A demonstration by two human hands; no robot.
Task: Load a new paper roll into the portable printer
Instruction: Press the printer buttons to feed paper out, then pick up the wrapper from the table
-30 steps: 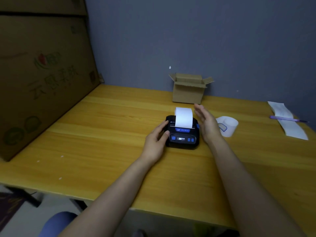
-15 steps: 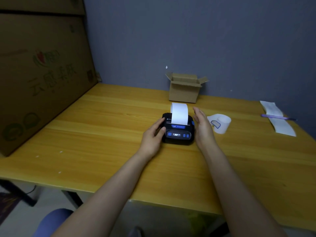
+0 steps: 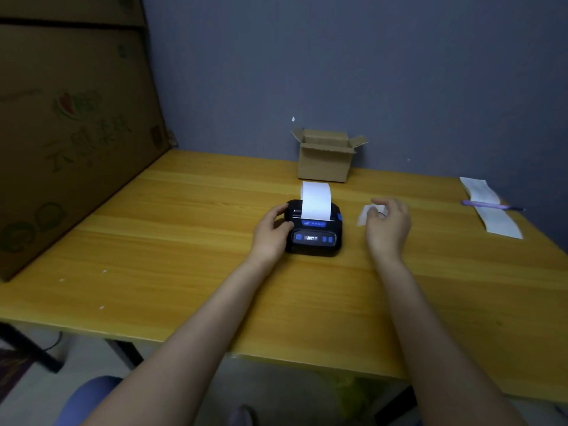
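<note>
The black portable printer (image 3: 313,238) sits mid-table with blue buttons and a lit display. A strip of white paper (image 3: 316,199) stands up out of its top slot. My left hand (image 3: 272,232) grips the printer's left side. To the printer's right, my right hand (image 3: 388,224) curls its fingers around a small curled piece of white paper (image 3: 364,215). Most of that piece is hidden by the hand, and the motion blurs it.
A small open cardboard box (image 3: 325,158) stands behind the printer against the grey wall. At the far right a long white paper strip (image 3: 491,210) lies under a purple pen (image 3: 488,205). A large cardboard box (image 3: 70,133) fills the table's left side.
My right hand has left the printer's right side and moved right onto the curled white paper. My left hand stays on the printer's left side.
</note>
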